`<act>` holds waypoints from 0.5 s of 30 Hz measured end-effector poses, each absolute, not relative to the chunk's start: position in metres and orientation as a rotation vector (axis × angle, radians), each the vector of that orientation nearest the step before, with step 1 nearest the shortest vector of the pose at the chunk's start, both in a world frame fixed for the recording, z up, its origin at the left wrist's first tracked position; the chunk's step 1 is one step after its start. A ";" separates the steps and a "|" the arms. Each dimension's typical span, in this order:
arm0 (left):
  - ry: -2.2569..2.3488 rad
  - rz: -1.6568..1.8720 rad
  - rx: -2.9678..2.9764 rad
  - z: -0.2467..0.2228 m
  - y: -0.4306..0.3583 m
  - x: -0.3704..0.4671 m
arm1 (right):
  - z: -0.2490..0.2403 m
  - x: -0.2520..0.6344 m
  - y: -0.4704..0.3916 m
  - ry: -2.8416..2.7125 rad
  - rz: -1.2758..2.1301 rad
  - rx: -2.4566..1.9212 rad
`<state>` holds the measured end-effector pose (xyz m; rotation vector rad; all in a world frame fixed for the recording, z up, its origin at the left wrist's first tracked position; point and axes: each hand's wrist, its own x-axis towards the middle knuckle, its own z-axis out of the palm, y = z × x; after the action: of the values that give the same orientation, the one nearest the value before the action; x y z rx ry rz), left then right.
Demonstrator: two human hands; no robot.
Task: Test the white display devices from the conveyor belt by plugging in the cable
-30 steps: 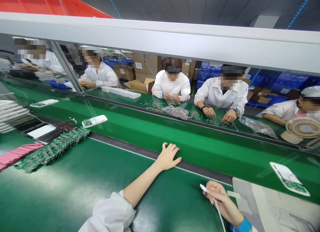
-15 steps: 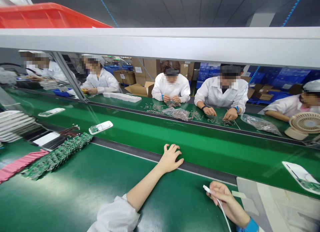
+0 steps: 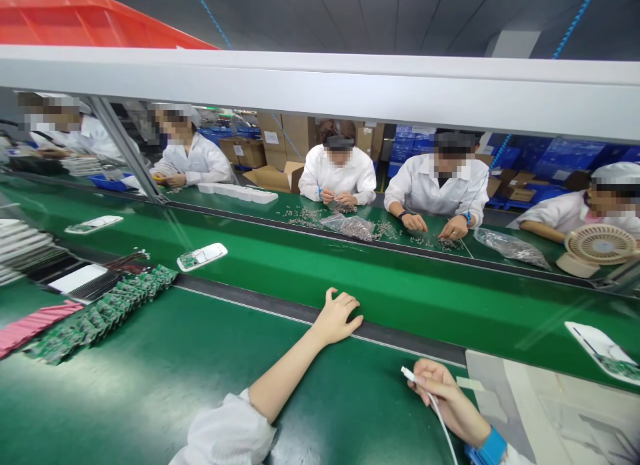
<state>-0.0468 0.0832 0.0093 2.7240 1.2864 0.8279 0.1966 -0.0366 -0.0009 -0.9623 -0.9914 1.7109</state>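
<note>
My left hand [image 3: 338, 317] rests on the dark edge strip [image 3: 395, 337] beside the green conveyor belt [image 3: 280, 278], fingers spread and nothing in them. Lower right, my right hand [image 3: 436, 388] pinches a white cable [image 3: 442, 428] near its plug, which points up and left over the green table [image 3: 200, 358]. On the belt lie a white casing with a circuit board [image 3: 203, 257] left of my left hand, another casing [image 3: 603, 351] at the far right and a third [image 3: 94, 224] at the far left.
Overlapping circuit boards [image 3: 107, 311], pink strips [image 3: 37, 325] and stacked white casings [image 3: 20, 251] lie at the left. Beyond the belt, people sort small parts by plastic bags [image 3: 350, 226]; a fan [image 3: 600, 245] stands right. A white shelf beam [image 3: 320, 85] crosses above.
The view has shifted slightly, moving most things a little to the left in the picture. Both hands keep nearly the same pose, and the cable is still in my right hand.
</note>
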 end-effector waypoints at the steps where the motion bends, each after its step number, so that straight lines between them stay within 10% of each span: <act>1: 1.290 0.841 2.726 0.010 0.083 -0.047 | -0.002 0.197 -0.036 -0.993 1.711 -0.955; 15: 1.306 0.886 2.722 0.007 0.085 -0.047 | -0.002 0.197 -0.036 -0.980 1.709 -0.960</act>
<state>-0.0469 0.0849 0.0072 2.7222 1.3055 0.8859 0.1974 -0.0355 -0.0019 -0.9598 -0.9800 1.7086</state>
